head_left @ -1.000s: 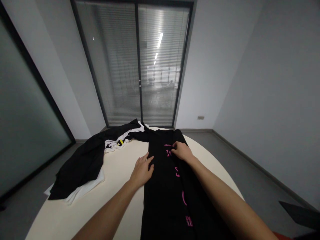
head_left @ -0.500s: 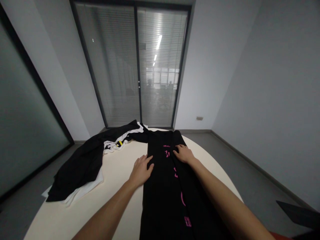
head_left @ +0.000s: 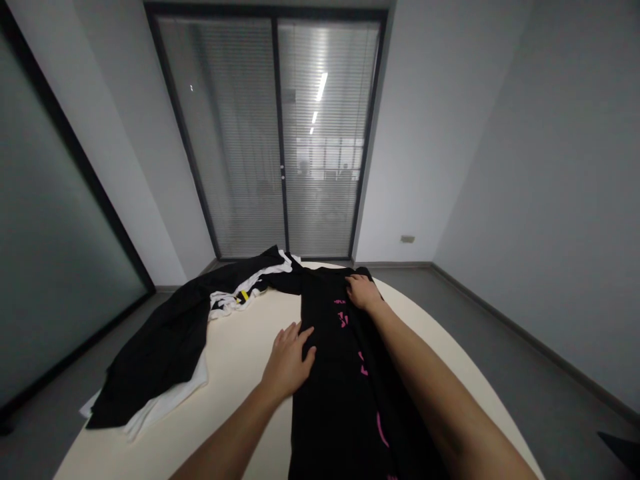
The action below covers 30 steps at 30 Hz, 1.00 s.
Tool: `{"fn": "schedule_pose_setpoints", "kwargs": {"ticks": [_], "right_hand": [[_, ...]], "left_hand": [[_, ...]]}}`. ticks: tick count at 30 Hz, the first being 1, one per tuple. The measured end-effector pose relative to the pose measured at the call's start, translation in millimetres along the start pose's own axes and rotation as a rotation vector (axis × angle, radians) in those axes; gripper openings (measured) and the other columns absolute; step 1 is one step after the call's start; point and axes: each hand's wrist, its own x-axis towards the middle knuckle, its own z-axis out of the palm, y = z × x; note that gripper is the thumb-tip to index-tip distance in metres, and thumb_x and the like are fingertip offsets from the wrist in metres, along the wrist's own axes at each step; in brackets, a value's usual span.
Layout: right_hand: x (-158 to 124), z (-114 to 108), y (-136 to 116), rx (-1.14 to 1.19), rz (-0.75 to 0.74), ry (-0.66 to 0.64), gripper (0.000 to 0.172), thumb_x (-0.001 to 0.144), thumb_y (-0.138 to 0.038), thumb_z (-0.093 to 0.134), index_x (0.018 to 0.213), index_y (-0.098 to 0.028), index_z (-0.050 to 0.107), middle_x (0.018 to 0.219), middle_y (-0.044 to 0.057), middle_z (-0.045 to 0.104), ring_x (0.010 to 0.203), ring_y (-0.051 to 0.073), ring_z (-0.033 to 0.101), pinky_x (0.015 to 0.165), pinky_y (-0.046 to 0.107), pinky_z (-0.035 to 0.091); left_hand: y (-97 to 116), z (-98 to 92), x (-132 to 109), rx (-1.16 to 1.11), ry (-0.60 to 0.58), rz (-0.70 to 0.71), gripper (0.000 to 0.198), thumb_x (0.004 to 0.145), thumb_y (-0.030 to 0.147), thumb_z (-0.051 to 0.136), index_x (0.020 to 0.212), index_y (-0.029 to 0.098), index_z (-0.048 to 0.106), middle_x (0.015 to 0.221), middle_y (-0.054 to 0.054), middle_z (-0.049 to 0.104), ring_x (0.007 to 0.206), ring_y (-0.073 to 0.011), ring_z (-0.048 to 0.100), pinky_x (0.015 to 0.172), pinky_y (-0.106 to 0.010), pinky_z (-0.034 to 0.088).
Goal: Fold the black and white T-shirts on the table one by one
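Observation:
A black shirt (head_left: 325, 387) with pink print lies lengthwise on the pale table, its right part folded over so that the print shows only in part. My left hand (head_left: 289, 360) rests along the shirt's left edge, fingers spread, the fingertips and thumb on the cloth. Near the shirt's far end, my right hand (head_left: 364, 292) lies on the folded right side. Its fingers point left over the fabric and do not visibly grip it.
A heap of black and white clothes (head_left: 165, 353) covers the left of the round table (head_left: 250, 347) and touches the shirt's far left corner. Beyond the table stand glass panels with blinds (head_left: 250, 147). A dark object (head_left: 620, 450) shows at the lower right.
My right hand has slid away from me along the fold to the shirt's far end. The left hand stays at the left edge, slightly nearer to me on the shirt.

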Motion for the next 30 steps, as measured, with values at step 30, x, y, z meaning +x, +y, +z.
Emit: {"fn": "schedule_pose_setpoints", "kwargs": {"ticks": [30], "right_hand": [[26.1,40.0,33.9,0.280,0.030,-0.128,0.069,0.100,-0.057,0.039,0.156,-0.017,0.035,0.162,0.011,0.033,0.152,0.030,0.023,0.121,0.050,0.021]], "left_hand": [[1.6,-0.9,4.8,0.025,-0.024,-0.008,0.050,0.093,0.034,0.055,0.142,0.023,0.057,0.151,-0.014,0.050,0.143,-0.0329,0.041,0.120,-0.054,0.027]]}}
